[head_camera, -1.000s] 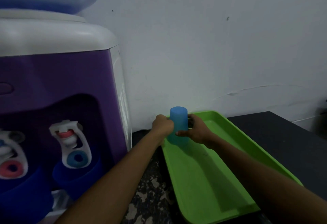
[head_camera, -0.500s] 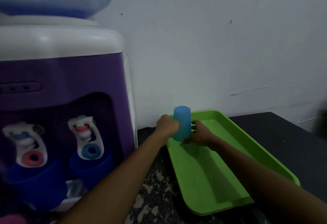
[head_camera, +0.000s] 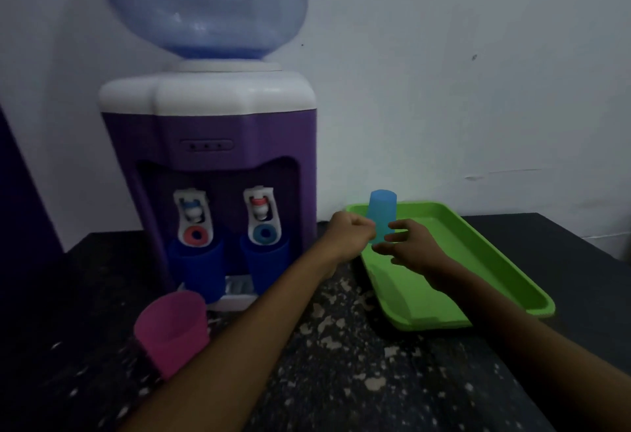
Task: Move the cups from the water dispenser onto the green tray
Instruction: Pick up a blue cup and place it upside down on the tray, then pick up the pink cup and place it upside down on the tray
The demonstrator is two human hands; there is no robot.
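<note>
The right hand (head_camera: 411,247) opens, its fingers now spread and loosening off the light blue cup (head_camera: 382,215), which a second ago it clasped; the cup now stands upside down at the far left corner of the green tray (head_camera: 495,261). The left hand (head_camera: 351,232), before wrapped on the cup, is now a closed fist beside it

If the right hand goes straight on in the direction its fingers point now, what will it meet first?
Most likely the light blue cup. The right hand has its fingers open and pointing left, close beside the cup's lower part on the green tray. Whether they already touch it is unclear from this view.
</note>
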